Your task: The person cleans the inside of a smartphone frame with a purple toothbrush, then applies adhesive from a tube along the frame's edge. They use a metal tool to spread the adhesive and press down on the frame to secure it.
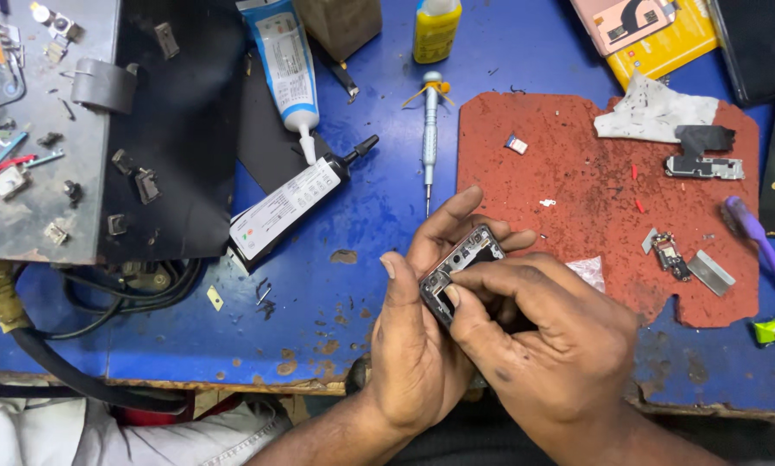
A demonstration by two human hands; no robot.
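Both hands meet over the near edge of the blue worktop (pixel 508 60), closed together around a small opened phone body with a dark frame and exposed insides (pixel 459 261). The left hand (pixel 417 345) cups it from below and behind, its thumb upright along the device's left side and its fingers (pixel 456 211) curled round the far end. The right hand (pixel 547 345) lies over the near half, fingers (pixel 491 278) bent and pressed onto the exposed interior; whether a tool sits under them cannot be told.

Just beyond the left fingers a slim silver precision screwdriver (pixel 430 129) lies on the worktop, tip pointing toward them. Farther out on that side are a black-capped white glue tube (pixel 292 203) and a blue-and-white tube with a white nozzle (pixel 282 65). Past the right fingers a rust-red work mat (pixel 577 190) carries small parts: a dark circuit piece (pixel 670 256), a grey metal shield (pixel 711 272) and a black-and-silver bracket (pixel 702 155). A purple-handled tool (pixel 763 250) lies at the mat's outer edge.
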